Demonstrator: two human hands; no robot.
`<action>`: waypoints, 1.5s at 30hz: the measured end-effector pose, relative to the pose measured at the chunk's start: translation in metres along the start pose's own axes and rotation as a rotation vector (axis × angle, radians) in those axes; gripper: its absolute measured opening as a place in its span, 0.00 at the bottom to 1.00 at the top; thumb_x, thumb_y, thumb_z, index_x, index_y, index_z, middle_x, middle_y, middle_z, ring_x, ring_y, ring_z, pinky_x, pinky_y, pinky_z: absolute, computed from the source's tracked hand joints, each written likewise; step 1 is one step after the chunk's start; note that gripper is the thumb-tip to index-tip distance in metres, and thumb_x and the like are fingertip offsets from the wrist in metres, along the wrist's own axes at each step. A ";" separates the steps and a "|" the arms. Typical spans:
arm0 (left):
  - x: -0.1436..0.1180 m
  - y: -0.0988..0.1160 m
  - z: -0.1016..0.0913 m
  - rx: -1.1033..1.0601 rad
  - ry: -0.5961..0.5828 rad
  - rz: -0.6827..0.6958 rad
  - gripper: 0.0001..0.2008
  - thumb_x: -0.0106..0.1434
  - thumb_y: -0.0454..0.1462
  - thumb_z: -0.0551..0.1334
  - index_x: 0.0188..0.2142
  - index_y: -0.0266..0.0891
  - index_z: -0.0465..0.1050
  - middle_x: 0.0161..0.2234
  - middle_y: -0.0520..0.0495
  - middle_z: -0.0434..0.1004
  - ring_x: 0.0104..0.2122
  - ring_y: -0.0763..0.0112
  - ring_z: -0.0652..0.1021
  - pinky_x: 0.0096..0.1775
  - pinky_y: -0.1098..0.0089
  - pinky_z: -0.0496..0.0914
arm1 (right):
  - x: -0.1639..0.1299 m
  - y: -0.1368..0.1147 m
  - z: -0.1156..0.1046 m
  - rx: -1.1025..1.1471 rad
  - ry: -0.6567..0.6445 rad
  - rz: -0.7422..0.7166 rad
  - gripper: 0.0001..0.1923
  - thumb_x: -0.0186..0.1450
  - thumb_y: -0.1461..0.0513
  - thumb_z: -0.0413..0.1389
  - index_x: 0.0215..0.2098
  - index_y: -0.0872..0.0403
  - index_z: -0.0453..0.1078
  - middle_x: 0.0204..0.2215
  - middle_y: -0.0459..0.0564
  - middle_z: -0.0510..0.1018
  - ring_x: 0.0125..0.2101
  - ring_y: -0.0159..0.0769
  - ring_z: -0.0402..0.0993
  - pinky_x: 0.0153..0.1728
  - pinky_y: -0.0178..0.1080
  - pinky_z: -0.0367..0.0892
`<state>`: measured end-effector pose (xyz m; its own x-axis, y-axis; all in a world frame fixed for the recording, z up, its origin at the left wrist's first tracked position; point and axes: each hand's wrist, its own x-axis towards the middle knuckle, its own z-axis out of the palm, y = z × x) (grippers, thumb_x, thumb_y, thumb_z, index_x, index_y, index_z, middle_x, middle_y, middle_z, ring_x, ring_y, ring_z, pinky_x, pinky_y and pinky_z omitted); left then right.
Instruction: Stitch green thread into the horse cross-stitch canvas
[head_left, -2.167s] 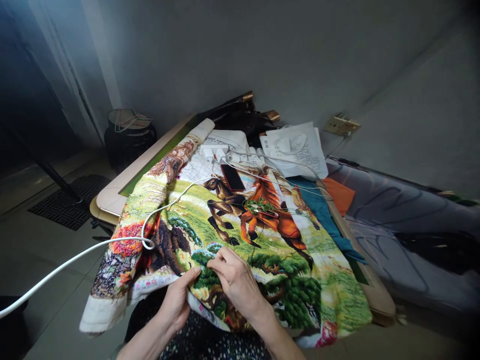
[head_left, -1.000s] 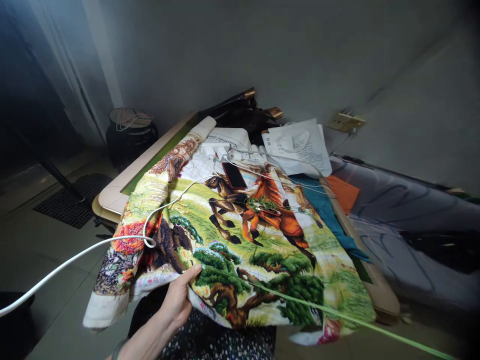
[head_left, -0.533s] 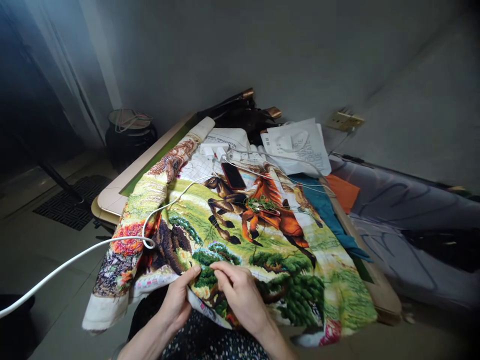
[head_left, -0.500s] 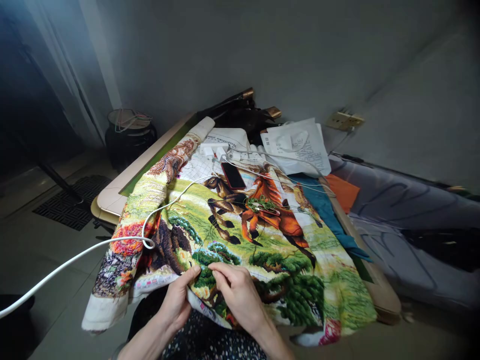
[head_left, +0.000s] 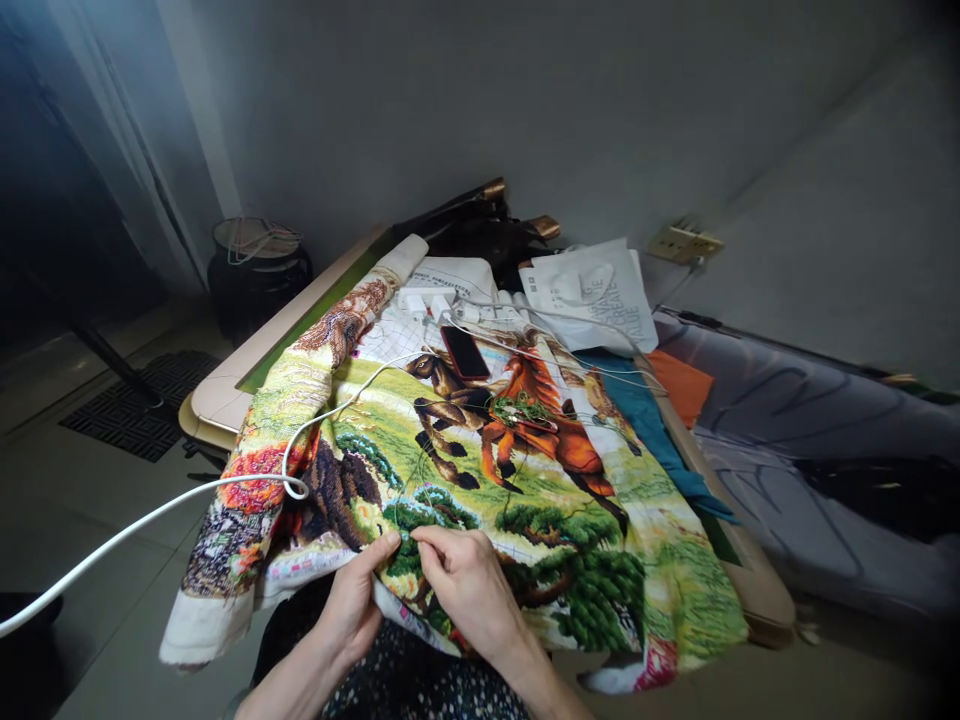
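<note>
A large cross-stitch cloth [head_left: 517, 505] with running horses, trees and green grass lies over the table and hangs past its near edge. My left hand [head_left: 349, 600] is closed on the cloth's near edge, its thumb on top and its fingers underneath. Just right of that thumb, my right hand [head_left: 469, 585] is pinched over the stitched tree. Whatever lies between its thumb and forefinger is too small to make out. A tangle of green thread [head_left: 521, 408] rests on the red horse. The cloth's left side is a thick roll [head_left: 259, 440].
A phone [head_left: 465, 352] lies on the cloth beside a white power strip [head_left: 429, 298]. A white cable [head_left: 142, 522] crosses the roll at left. Paper bags [head_left: 589, 290] and teal fabric [head_left: 626, 400] lie at the back right of the table [head_left: 225, 395]. A wall socket [head_left: 684, 242] is behind.
My right hand's pinched fingertips have shifted slightly left, closer to my left thumb. My left hand keeps its hold on the cloth.
</note>
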<state>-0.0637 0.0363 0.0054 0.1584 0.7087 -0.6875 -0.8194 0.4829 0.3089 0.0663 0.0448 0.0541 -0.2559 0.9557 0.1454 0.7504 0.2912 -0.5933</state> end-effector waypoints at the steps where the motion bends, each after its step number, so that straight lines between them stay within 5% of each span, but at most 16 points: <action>1: 0.000 0.000 0.000 0.003 0.004 -0.001 0.04 0.55 0.27 0.65 0.30 0.31 0.79 0.28 0.43 0.83 0.32 0.61 0.82 0.45 0.62 0.75 | 0.000 -0.001 0.000 -0.009 -0.002 0.002 0.14 0.63 0.71 0.53 0.36 0.51 0.79 0.30 0.46 0.83 0.28 0.36 0.80 0.31 0.33 0.66; 12: 0.002 -0.001 -0.001 -0.022 0.007 0.009 0.04 0.55 0.27 0.65 0.31 0.31 0.79 0.31 0.42 0.84 0.32 0.62 0.82 0.46 0.62 0.74 | 0.003 -0.008 -0.001 -0.254 -0.126 -0.044 0.11 0.66 0.70 0.52 0.33 0.54 0.74 0.27 0.47 0.79 0.29 0.36 0.77 0.29 0.34 0.59; 23: 0.000 -0.001 0.000 0.007 -0.017 -0.005 0.04 0.54 0.28 0.66 0.31 0.30 0.79 0.29 0.41 0.83 0.37 0.58 0.82 0.47 0.61 0.73 | 0.008 0.003 -0.009 -0.184 -0.012 -0.128 0.11 0.64 0.72 0.56 0.34 0.51 0.77 0.29 0.46 0.70 0.31 0.33 0.69 0.32 0.32 0.62; 45: 0.000 0.000 0.003 0.012 -0.025 -0.027 0.04 0.56 0.28 0.64 0.32 0.30 0.78 0.29 0.41 0.83 0.36 0.60 0.82 0.47 0.61 0.73 | 0.015 0.013 -0.003 -0.017 -0.086 -0.130 0.13 0.66 0.71 0.54 0.33 0.53 0.78 0.27 0.46 0.71 0.29 0.32 0.70 0.31 0.32 0.64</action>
<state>-0.0620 0.0379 0.0069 0.1939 0.7079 -0.6792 -0.8080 0.5079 0.2987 0.0743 0.0634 0.0514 -0.4025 0.9029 0.1509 0.7178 0.4136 -0.5600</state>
